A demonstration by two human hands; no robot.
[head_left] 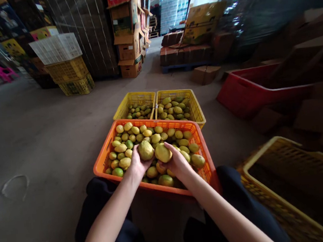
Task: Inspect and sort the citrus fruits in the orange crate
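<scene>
An orange crate full of yellow-green lemon-like fruits stands between my knees. Above its middle, my left hand holds a round, bumpy yellow-green fruit, thumb on its left side. Close beside it, my right hand grips a smoother yellow fruit, with the thumb over its upper right. Other fruits lie loosely in the crate under both hands, a few greener, such as a green fruit at the front left corner.
Two yellow crates of similar fruit stand behind the orange one. At the right are a yellow crate and a red tub. Stacked crates, cardboard boxes and a loose carton stand farther back.
</scene>
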